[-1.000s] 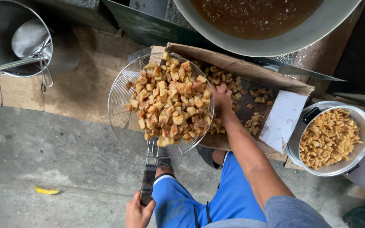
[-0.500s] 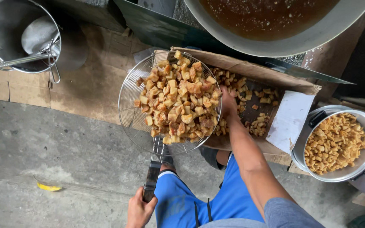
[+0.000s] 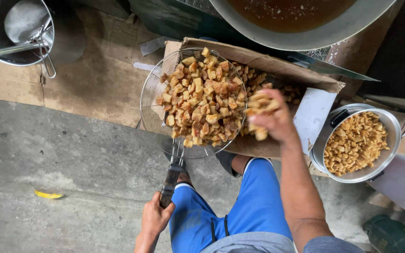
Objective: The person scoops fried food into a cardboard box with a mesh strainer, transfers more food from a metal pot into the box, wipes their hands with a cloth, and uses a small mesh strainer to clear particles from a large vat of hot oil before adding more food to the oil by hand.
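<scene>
Left hand (image 3: 154, 219), at 7 o'clock in the frame, has its grip wrapped tight round the dark handle of the wire skimmer (image 3: 152, 98). The long handle lets the basket sit out over the cardboard box (image 3: 263, 60), so stray bits would fall into the box rather than onto the concrete floor (image 3: 62, 159).

The basket is heaped with golden fried pieces (image 3: 202, 100) and lies just left of centre, its 3 o'clock rim touching or overlapping the box edge; which, I cannot tell.

Right hand (image 3: 273, 119), at the basket's 3 o'clock, has its grip cupped loosely round a clutch of the same pieces, palm toward the basket.

At 4 o'clock from the box stands a metal pot (image 3: 390, 140) full of smaller pieces. At 12 o'clock is a large wok (image 3: 324, 37) of brown oil, cut off by the frame. At 10 o'clock is a steel bucket (image 3: 66, 37) with a ladle, partly cropped.

Hidden: the box floor under hand and basket, the fingertips among the pieces, and the person's feet. The yellow scrap (image 3: 48, 194) on the floor is too small to identify.
</scene>
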